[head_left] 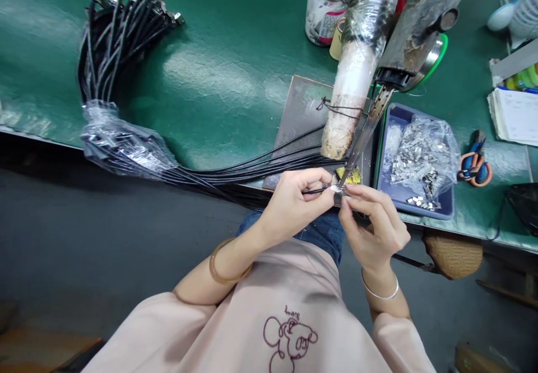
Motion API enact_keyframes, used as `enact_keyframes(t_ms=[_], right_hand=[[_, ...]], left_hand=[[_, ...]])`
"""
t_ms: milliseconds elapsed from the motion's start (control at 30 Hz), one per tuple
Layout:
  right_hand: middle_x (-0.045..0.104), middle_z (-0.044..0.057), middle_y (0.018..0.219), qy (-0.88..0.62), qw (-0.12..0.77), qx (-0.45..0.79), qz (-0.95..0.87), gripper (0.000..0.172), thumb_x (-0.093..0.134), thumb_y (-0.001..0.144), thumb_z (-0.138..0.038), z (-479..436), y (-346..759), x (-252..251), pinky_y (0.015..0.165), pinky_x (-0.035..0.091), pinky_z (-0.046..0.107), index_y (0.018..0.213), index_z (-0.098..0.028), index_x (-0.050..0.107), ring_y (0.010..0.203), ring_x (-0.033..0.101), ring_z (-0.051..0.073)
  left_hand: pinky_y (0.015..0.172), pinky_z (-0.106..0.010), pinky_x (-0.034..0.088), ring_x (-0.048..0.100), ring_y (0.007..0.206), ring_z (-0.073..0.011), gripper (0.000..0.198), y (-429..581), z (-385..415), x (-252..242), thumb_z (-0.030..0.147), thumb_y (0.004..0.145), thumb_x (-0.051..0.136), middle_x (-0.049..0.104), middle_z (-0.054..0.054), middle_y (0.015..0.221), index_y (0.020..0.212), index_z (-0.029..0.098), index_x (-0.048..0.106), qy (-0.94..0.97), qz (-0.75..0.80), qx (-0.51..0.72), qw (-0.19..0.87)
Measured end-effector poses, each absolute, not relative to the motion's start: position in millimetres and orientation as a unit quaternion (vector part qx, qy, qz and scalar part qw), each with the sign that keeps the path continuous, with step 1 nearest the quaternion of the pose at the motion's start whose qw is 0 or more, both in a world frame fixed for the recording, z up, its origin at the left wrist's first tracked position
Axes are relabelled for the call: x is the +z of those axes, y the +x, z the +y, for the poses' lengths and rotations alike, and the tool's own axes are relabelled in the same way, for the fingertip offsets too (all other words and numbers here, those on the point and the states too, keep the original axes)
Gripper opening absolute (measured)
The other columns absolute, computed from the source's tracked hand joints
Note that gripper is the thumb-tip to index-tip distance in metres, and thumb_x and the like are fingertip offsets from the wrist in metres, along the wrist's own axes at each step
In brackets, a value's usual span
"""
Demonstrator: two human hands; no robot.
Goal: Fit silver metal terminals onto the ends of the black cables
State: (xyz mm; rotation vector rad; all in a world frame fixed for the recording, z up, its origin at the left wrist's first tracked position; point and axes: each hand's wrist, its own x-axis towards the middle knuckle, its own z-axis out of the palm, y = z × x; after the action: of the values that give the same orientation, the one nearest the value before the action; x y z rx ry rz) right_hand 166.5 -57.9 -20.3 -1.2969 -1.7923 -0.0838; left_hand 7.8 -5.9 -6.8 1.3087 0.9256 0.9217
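Pinching a black cable just behind its end, the left hand sits at the centre of the frame. Its grip is closed on the cable between thumb and fingers, seemingly to steady the end under the angled metal tip that comes down from the upper right. The right hand meets it, grip clamped on a small metal piece touching the cable end. The cable bundle trails left across the green surface, sleeved in plastic, likely against tangling. A blue tray of metal parts lies just right, within easy reach.
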Motion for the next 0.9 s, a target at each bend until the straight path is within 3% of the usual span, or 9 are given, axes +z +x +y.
enact_keyframes(t_ms=[267, 767, 900], right_hand=[[0.079, 0.005, 0.103, -0.515, 0.432, -0.029, -0.74, 0.021, 0.07, 0.084, -0.005, -60.1, 168.9, -22.2, 0.073, 0.064, 0.026, 0.089, -0.023, 0.06, 0.087, 0.077, 0.016], [0.078, 0.002, 0.098, -0.536, 0.433, -0.047, -0.723, 0.023, 0.073, 0.086, -0.007, -57.3, 166.1, -19.7, 0.079, 0.066, 0.029, 0.097, -0.026, 0.067, 0.083, 0.077, 0.016], [0.079, 0.004, 0.103, -0.525, 0.428, -0.032, -0.735, 0.022, 0.072, 0.085, -0.006, -60.1, 166.9, -22.8, 0.074, 0.065, 0.028, 0.092, -0.024, 0.063, 0.086, 0.077, 0.016]], left_hand=[[0.045, -0.021, 0.016, 0.02, 0.051, -0.005, 0.011, 6.4, -4.3, -6.7, 0.014, 0.082, 0.058, 0.026, 0.009, 0.057, 0.071, 0.012, 0.06, 0.564, 0.406, 0.375, 0.614], [0.047, -0.02, 0.021, 0.023, 0.051, -0.0055, 0.01, 4.2, -6.2, -5.1, 0.015, 0.085, 0.058, 0.028, 0.009, 0.056, 0.078, 0.013, 0.064, 0.62, 0.406, 0.381, 0.553], [0.047, -0.02, 0.018, 0.022, 0.051, -0.0057, 0.012, 2.8, -5.1, -10.2, 0.018, 0.085, 0.059, 0.028, 0.009, 0.057, 0.076, 0.013, 0.062, 0.595, 0.402, 0.367, 0.591]])
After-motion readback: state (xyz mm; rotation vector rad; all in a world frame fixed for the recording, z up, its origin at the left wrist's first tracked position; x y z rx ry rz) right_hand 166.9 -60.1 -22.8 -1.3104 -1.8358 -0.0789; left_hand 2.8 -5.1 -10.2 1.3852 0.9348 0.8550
